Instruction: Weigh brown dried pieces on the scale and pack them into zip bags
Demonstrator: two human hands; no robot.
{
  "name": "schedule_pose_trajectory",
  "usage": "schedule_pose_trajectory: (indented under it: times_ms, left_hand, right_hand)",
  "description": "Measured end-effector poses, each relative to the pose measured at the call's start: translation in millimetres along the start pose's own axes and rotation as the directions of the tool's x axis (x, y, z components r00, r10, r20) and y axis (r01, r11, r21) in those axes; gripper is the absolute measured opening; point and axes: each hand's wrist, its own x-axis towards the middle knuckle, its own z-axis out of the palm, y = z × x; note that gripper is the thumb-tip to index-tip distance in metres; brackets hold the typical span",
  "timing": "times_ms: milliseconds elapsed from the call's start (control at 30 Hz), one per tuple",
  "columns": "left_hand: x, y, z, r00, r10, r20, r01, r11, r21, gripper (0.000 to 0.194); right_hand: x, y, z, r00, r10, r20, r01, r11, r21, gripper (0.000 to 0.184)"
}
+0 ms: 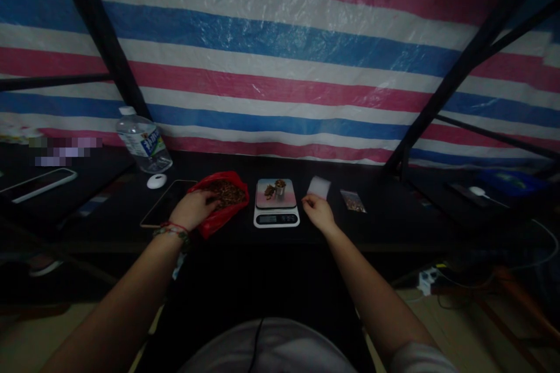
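My left hand reaches over the near left rim of a red plastic bag, its fingers a little apart at the small brown dried pieces inside. To the right of the bag stands a white digital kitchen scale. On its plate are a small metal cup filled with brown pieces and a little loose heap beside it. My right hand rests right of the scale with curled fingers, at the near edge of some whitish small bags or sheets. Whether it touches them is unclear.
A small clear zip bag with brown bits lies farther right. At left are a tablet, a white earbud case, a clear water bottle and a phone. Dark metal posts and a striped sheet rise behind.
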Motion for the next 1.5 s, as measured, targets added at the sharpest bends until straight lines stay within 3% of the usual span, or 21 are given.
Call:
schedule_pose_trajectory:
  times_ms: [267, 400, 467, 600, 733, 867, 1000, 1167, 1500]
  left_hand:
    - [8, 1, 7.5, 0.996, -0.053, -0.068, 0.055, 0.998, 0.026, 0.041]
    - [18, 4, 9.8, 0.998, -0.044, -0.054, 0.045, 0.999, 0.022, 0.040]
    - [23, 6, 8.6, 0.998, -0.053, -0.033, 0.054, 0.998, 0.020, 0.039]
    - [29, 11, 3.2, 0.997, -0.080, 0.018, 0.080, 0.997, 0.021, 0.038]
    - [28, 16, 0.3, 0.997, -0.069, 0.029, 0.068, 0.998, 0.003, 0.039]
    - [19, 20, 3.0, 1.000, -0.014, -0.009, 0.014, 1.000, -0.003, 0.038]
    - [11, 21, 6.0, 0.997, 0.045, -0.061, -0.045, 0.999, -0.003, 0.039]
    - [10, 17, 7.0, 0.996, 0.017, -0.087, -0.020, 0.999, -0.033, 0.040]
    - [9, 16, 8.0, 0.996, 0.020, -0.083, -0.022, 0.999, -0.029, 0.042]
  right_hand:
    - [-1, 2, 2, 0.997, -0.024, -0.076, 0.025, 1.000, 0.012, 0.025]
    - [0, 1, -6, 0.980, -0.135, -0.145, 0.105, 0.975, -0.196, 0.026]
    - [3, 0, -12, 0.982, -0.144, -0.122, 0.097, 0.941, -0.325, 0.032]
    - [12, -3, -22, 1.000, -0.017, -0.012, 0.008, 0.867, -0.499, 0.045]
    - [18, -5, -28, 0.988, 0.088, 0.126, 0.001, 0.819, -0.574, 0.034]
    - [20, -3, -31, 0.984, 0.098, 0.150, 0.007, 0.816, -0.577, 0.032]
    - [24, 3, -34, 0.984, 0.051, 0.172, 0.038, 0.879, -0.476, 0.034]
    - [29, 9, -39, 0.978, -0.010, 0.209, 0.097, 0.908, -0.409, 0.030]
    - [32, 15, -41, 0.987, 0.024, 0.157, 0.049, 0.896, -0.441, 0.021]
